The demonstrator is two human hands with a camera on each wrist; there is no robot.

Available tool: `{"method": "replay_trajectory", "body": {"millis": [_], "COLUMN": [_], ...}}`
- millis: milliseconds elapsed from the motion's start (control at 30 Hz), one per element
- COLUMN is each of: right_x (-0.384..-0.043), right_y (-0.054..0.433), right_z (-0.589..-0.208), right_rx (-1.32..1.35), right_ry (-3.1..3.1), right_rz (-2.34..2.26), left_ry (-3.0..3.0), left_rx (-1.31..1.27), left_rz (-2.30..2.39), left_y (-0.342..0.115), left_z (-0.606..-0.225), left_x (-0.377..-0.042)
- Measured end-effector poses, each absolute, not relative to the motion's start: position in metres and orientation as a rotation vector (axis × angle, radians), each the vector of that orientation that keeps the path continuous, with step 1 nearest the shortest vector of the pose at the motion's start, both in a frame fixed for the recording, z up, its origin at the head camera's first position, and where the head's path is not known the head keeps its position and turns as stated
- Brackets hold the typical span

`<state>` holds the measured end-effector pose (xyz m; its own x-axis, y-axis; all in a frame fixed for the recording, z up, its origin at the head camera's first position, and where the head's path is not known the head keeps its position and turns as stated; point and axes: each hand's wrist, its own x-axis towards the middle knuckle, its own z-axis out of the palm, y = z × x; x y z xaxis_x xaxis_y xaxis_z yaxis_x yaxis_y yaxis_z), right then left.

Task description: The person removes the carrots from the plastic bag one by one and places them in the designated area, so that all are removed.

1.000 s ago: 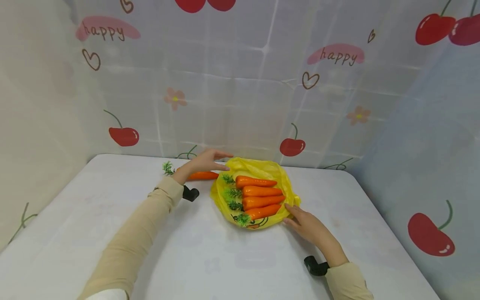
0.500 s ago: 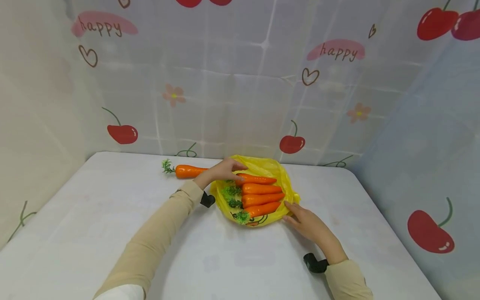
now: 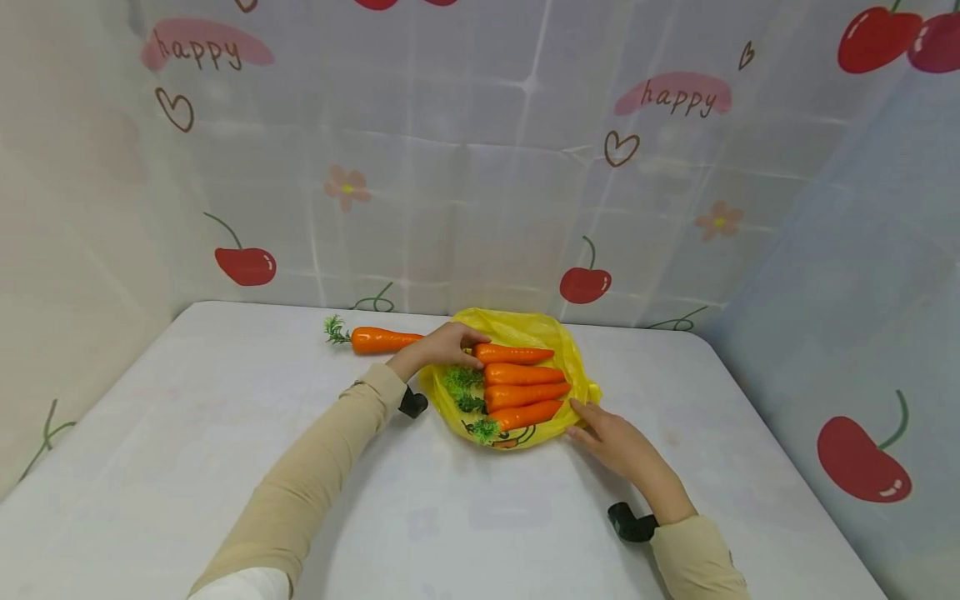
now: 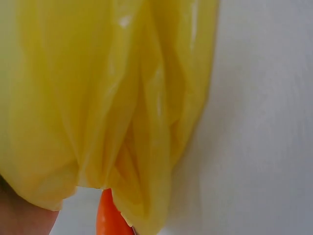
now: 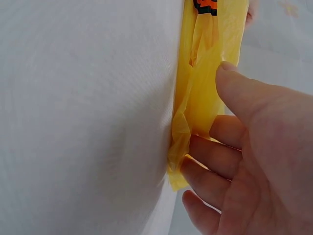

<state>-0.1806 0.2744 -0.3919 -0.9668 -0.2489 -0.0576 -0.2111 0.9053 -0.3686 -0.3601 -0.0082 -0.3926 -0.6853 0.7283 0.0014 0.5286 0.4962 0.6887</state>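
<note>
An open yellow plastic bag (image 3: 558, 335) lies near the back of the white table. Several orange carrots (image 3: 525, 374) with frilly green tops lie side by side in its mouth. My left hand (image 3: 450, 343) reaches over the bag's left rim and holds the thick end of the rearmost carrot (image 3: 517, 355), its thumb on the near side; that carrot's green top is hidden. My right hand (image 3: 618, 446) touches the bag's right rim with loosely bent fingers (image 5: 210, 154). In the left wrist view, yellow plastic (image 4: 107, 98) covers most of the work.
Another carrot (image 3: 382, 340) lies on the white tabletop (image 3: 480, 517) left of the bag, its tip behind the left hand. A cloth wall (image 3: 450, 233) printed with cherries rises right behind the table's back edge. Black devices (image 3: 632, 525) sit on both wrists.
My left hand has moved right, from above the loose carrot onto the rearmost carrot in the bag. The right hand keeps its place at the bag's rim. The carrots lie where they were.
</note>
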Motion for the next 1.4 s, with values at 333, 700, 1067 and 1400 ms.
{"method": "replay_trajectory", "body": {"millis": [333,700,1067,1400], "right_x": [-0.1819,-0.1838,-0.1835,-0.1825], "right_y": [0.2753,0.2747,0.2737,0.2744], "right_z": [-0.3918,-0.3925,-0.3914,-0.3933], "right_rx": [-0.335,-0.253,-0.260,-0.266], "right_ry": [3.015,3.025,3.031,3.034], "right_rz": [-0.555,-0.558,-0.563,-0.572], "left_ry": [2.459,2.466,2.487,2.478], "left_rx": [1.075,1.090,1.080,1.056], "left_rz": [0.990,0.977,1.008,0.992], "left_y": [-0.0083,-0.0086,-0.0095,-0.0074], "left_z": [-0.3974,-0.3977,-0.3994,-0.4026], "left_x": [-0.3632,-0.3609,-0.3601,-0.3615]}}
